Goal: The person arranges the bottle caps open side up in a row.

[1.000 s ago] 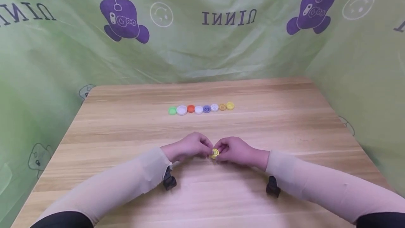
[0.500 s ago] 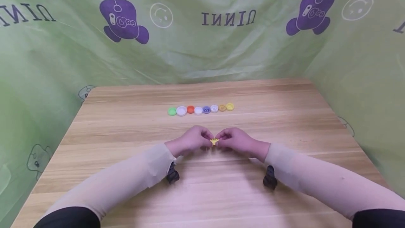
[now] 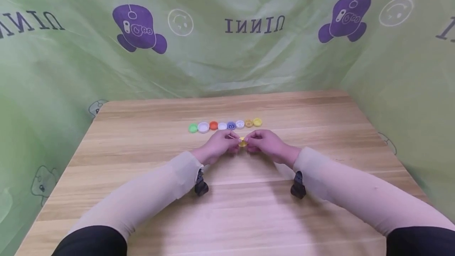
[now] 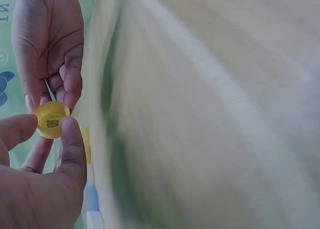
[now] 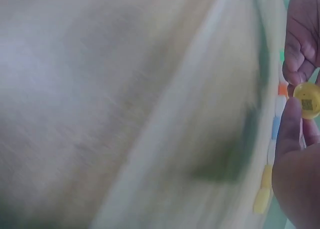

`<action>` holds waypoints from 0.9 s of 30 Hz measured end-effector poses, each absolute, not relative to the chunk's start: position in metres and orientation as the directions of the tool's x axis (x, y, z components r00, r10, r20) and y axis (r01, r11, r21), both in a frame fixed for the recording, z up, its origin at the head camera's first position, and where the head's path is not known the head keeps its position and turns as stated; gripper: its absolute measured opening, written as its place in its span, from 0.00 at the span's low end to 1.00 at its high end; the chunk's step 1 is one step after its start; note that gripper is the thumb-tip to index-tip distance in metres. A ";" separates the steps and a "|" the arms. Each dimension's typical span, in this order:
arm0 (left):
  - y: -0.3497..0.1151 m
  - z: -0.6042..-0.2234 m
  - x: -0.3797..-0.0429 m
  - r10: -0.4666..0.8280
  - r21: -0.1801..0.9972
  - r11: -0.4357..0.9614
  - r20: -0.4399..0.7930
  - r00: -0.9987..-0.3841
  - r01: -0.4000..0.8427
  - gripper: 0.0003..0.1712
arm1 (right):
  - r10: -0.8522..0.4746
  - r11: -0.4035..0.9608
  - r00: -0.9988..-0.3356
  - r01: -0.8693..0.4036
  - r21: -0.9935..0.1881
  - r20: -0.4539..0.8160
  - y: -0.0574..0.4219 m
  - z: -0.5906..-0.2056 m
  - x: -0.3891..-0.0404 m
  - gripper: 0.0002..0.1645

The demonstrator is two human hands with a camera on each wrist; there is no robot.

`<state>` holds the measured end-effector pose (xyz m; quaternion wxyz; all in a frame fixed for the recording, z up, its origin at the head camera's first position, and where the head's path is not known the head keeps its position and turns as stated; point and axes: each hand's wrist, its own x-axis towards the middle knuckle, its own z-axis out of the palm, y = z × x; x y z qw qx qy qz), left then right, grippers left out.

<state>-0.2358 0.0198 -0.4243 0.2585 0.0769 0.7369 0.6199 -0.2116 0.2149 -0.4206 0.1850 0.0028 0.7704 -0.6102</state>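
A round yellow bottle cap point(image 3: 242, 142) is held between my two hands above the table, just on the near side of a row of caps. My left hand point(image 3: 219, 145) pinches it between thumb and fingertips from the left. From the right, my right hand point(image 3: 268, 144) pinches the opposite edge. In the left wrist view the inside of the yellow cap point(image 4: 46, 131) faces the camera, with a small dark square mark in it. The right wrist view shows the same cap point(image 5: 313, 92) cut by the frame edge.
Beyond the hands runs a row of caps on the wooden table point(image 3: 227, 216): green point(image 3: 193, 128), large white cap point(image 3: 203, 127), red-orange cap point(image 3: 213, 125), white cap point(image 3: 222, 126), blue cap point(image 3: 231, 125), another white cap, amber cap point(image 3: 248, 123) and yellow cap point(image 3: 257, 122). Green printed cloth point(image 3: 213, 62) hangs behind.
Both hands have carried the yellow cap away from me, up to the row of caps. Its tilt has changed on the way. The row stays as it was.
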 end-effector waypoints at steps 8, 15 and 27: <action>0.030 -0.418 -0.249 0.419 0.967 0.171 -0.244 -0.875 -0.188 0.04 | -0.221 0.239 -0.934 0.226 -0.944 -0.279 0.223 -0.416 -0.225 0.17; 0.045 -0.415 -0.262 0.386 0.970 0.158 -0.233 -0.893 -0.185 0.04 | -0.150 0.233 -0.956 0.212 -0.949 -0.250 0.229 -0.409 -0.234 0.15; 0.077 -0.405 -0.276 0.370 0.979 0.071 -0.203 -0.906 -0.190 0.22 | -0.015 0.223 -0.973 0.220 -0.950 -0.229 0.248 -0.395 -0.259 0.18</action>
